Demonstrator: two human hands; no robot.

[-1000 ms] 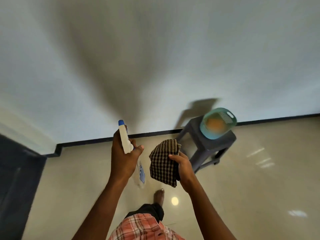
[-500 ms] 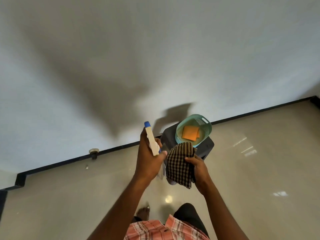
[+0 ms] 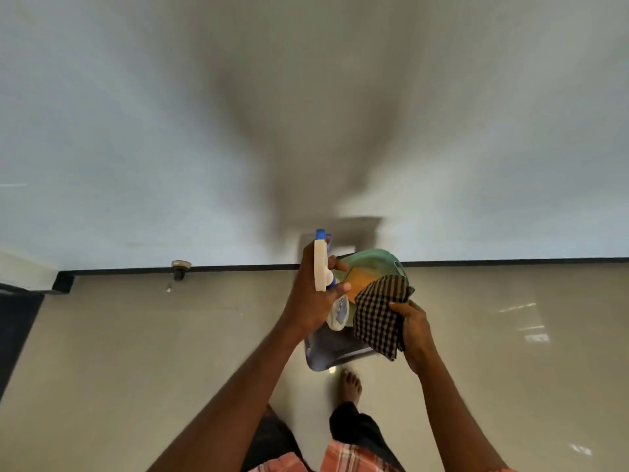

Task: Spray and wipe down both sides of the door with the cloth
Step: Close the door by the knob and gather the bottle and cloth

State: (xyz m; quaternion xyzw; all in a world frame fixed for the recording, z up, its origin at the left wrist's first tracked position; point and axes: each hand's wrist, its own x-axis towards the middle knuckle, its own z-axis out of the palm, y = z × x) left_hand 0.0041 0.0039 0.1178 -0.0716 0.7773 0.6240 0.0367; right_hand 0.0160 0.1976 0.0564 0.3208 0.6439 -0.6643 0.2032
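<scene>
My left hand [image 3: 311, 294] grips a white spray bottle [image 3: 321, 267] with a blue nozzle, its clear body hanging below my fingers. My right hand [image 3: 413, 330] holds a folded black-and-cream checked cloth [image 3: 377, 315]. Both hands are above a dark grey stool [image 3: 335, 349]. A teal basket [image 3: 381, 262] with an orange sponge [image 3: 364, 282] in it sits on the stool, partly hidden by the bottle and cloth. A dark door edge [image 3: 15, 332] shows at the far left.
A white wall [image 3: 306, 114] fills the upper view, with a black skirting strip [image 3: 510, 262] along its base. A round door stopper [image 3: 180, 267] is fixed low on the wall to the left. Glossy beige floor tiles [image 3: 136, 369] surround my bare foot [image 3: 350, 386].
The view has swung right and I have stepped closer to the stool, which now lies right under my hands. The door has slid to the far left edge. Both hands keep their holds.
</scene>
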